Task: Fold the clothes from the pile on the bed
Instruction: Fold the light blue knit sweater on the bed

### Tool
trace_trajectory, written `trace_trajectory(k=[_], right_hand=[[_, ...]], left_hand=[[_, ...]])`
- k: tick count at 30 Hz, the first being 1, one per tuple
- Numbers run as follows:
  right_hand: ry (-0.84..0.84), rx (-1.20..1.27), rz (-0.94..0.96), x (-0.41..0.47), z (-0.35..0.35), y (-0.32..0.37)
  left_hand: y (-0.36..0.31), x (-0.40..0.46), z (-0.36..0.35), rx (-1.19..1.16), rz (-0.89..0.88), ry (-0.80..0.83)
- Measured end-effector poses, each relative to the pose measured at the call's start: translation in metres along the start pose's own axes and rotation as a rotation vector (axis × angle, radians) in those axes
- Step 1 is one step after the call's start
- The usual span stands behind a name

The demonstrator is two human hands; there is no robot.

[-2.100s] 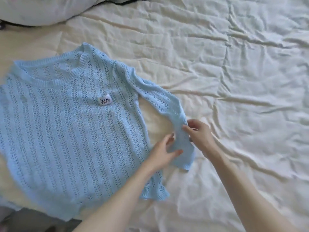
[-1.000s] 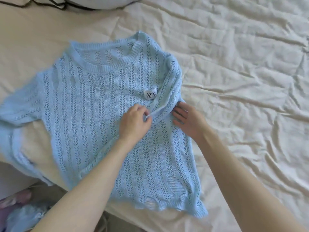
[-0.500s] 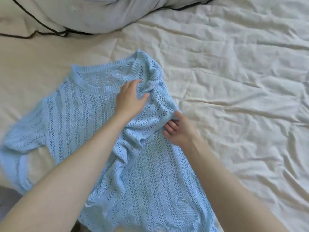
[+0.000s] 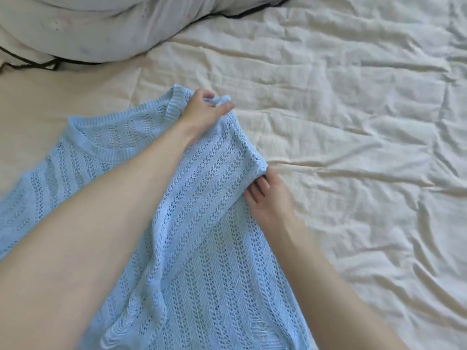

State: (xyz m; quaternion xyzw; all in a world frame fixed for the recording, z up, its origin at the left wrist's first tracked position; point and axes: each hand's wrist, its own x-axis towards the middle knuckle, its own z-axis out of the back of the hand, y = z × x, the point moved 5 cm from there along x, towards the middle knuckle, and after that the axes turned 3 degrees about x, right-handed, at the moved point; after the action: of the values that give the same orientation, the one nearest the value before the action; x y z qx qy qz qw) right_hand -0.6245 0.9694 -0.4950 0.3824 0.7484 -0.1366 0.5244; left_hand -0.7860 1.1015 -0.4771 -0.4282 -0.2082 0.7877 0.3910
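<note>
Change since earlier: both hands have travelled up the garment; the right sleeve, which a moment ago lay out to the side, now lies folded in over the body, and the left hand has moved from mid-chest up to the shoulder corner.
Far-left sleeve: the other sleeve [image 4: 15, 203] spreads out flat past the body's edge, not yet folded in, and is partly blurred at the picture's edge.
Sweater: a pale blue open-knit sweater [image 4: 214, 261] lies front-up on the bed [image 4: 353, 122], collar [image 4: 106, 150] toward the pillow [image 4: 101, 29], hem running off the bottom edge.
Left hand: the left hand [image 4: 204, 107] reaches across the sweater to the right shoulder corner, its grip closed on a bunch of knit, thumb pressed along the fabric's top edge.
Folded edge: a raised ridge [image 4: 247, 147] of doubled knit runs from the left hand down to the right hand, marking the new side fold.
Right hand: the right hand [image 4: 267, 195] sits at that fold's outer edge, fingers [image 4: 255, 190] curled under and its grip holding the fabric.
Done so far: as I judge it, one sleeve is turned in on this one garment.
Left to do: likely the far-left sleeve, then folding the body up from the hem.
Pile: no pile of other clothes shows here, so I cannot tell how many remain.
</note>
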Motion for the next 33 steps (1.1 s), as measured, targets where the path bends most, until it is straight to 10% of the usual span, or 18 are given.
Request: trace_trajectory(k=[3, 8, 15, 21, 33], right_hand=[[-0.069, -0.204, -0.040, 0.005, 0.002, -0.007], [-0.198, 0.027, 0.085, 0.009, 0.005, 0.013], [-0.127, -0.329, 0.116, -0.002, 0.015, 0.002], [-0.130, -0.466, 0.052, -0.039, 0.043, -0.042], [-0.010, -0.774, -0.096, -0.078, 0.043, -0.181]], left_hand=[[0.006, 0.007, -0.005, 0.193, -0.030, -0.095], [0.001, 0.018, -0.006, -0.224, 0.049, -0.079], [0.023, -0.033, 0.011, 0.263, -0.176, -0.154], [0.113, -0.141, 0.050, 0.144, 0.021, -0.299], [0.246, -0.257, 0.070, 0.297, 0.184, -0.007]])
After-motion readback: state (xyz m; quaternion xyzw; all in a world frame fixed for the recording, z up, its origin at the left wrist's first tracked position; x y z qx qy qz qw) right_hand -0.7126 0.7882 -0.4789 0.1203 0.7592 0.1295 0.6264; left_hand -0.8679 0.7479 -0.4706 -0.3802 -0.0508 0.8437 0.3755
